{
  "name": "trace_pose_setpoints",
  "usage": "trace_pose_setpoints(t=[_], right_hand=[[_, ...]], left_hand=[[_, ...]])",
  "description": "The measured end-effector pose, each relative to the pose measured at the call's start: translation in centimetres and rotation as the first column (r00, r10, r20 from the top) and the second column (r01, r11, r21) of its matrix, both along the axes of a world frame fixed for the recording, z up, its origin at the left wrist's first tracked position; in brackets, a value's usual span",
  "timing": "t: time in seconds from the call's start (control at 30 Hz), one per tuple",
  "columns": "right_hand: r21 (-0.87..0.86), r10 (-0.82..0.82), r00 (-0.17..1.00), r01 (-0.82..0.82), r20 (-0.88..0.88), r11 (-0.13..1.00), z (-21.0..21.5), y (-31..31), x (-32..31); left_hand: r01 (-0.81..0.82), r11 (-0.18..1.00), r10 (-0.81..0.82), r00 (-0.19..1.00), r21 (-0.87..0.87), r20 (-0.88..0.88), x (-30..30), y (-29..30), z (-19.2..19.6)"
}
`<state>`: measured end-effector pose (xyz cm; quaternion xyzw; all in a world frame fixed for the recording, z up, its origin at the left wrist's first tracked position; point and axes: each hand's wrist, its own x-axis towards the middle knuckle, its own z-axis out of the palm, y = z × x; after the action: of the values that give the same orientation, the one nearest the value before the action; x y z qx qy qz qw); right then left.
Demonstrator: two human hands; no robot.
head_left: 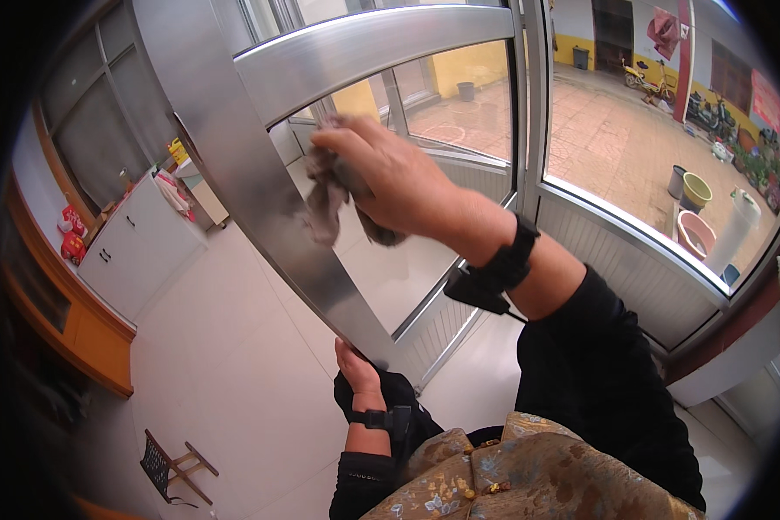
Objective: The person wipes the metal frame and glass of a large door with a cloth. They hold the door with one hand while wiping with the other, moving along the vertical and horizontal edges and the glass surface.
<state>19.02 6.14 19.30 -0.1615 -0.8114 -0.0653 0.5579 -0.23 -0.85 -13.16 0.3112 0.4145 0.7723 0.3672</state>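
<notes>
A metal-framed glass door (269, 208) stands open in front of me, its silver frame around a clear pane. My right hand (399, 178) is raised at the pane's left side, its fingers closed around a crumpled grey-brown cloth (325, 204). The cloth hangs down from the fingers beside the frame's upright; the hand and cloth are slightly blurred. Lower down, my left hand (356, 371) rests against the outer edge of the door frame. Its fingers point upward, partly hidden by the edge, and I see nothing held in it.
White cabinets (139, 243) line the left wall, with red packages (71, 234) at their end. A wooden cabinet (82, 321) stands nearer, and a small folding stool (178, 468) is on the tiled floor. Through the window at right, buckets (695, 191) and a yellow scooter (650, 80) stand in a courtyard.
</notes>
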Motion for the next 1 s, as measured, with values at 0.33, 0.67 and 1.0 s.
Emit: trace_pose_setpoints(t=[0.33, 0.67, 1.0], right_hand=[[-0.766, -0.142, 0.952, -0.123, -0.269, 0.63, -19.2, -3.7, 7.7], [-0.744, 0.115, 0.769, -0.638, -0.628, 0.2, -21.9, -6.9, 9.1], [-0.854, -0.036, 0.895, -0.412, -0.445, 0.32, -25.8, -1.0, 19.7]], left_hand=[[-0.076, 0.892, 0.444, 0.324, 0.445, -0.835, 6.3, -8.3, 9.5], [0.474, 0.853, 0.153, 0.171, 0.217, -0.973, 13.7, -3.5, 14.2], [0.337, 0.563, 0.827, -0.24, 0.755, -0.509, 10.6, -0.9, 32.5]])
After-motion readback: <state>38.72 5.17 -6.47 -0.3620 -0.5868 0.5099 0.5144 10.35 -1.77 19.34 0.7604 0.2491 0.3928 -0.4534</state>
